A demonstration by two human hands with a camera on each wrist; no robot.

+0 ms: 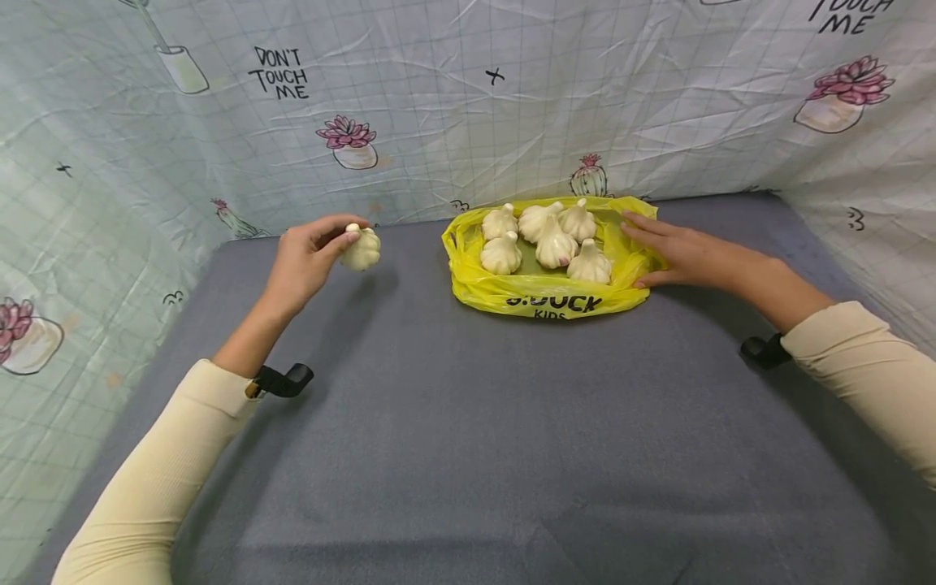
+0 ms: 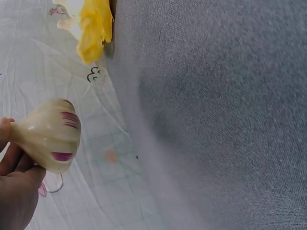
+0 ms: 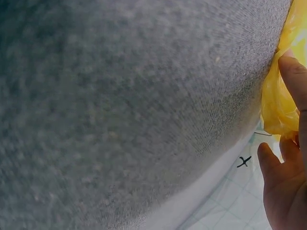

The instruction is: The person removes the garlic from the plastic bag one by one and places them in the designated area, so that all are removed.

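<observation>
My left hand [image 1: 310,256] pinches a garlic bulb [image 1: 361,250] by its stem, held over the far left of the table. In the left wrist view the bulb [image 2: 52,136] shows purple streaks, with thumb and fingers at its neck. A yellow plastic bag [image 1: 468,284], its rim spread wide, stands at the back of the table. Inside it sit several more garlic bulbs [image 1: 556,244], stems up. At the bag's right end rests my right hand [image 1: 683,252], fingers extended over the rim and thumb against the outside. The right wrist view shows that thumb [image 3: 293,79] on the yellow plastic.
A grey cloth [image 1: 468,422] covers the table. Behind it and along both sides hangs a pale curtain [image 1: 439,106] printed with potted plants and lettering. Dark wrist mounts sit on the left [image 1: 285,380] and right [image 1: 764,351] arms.
</observation>
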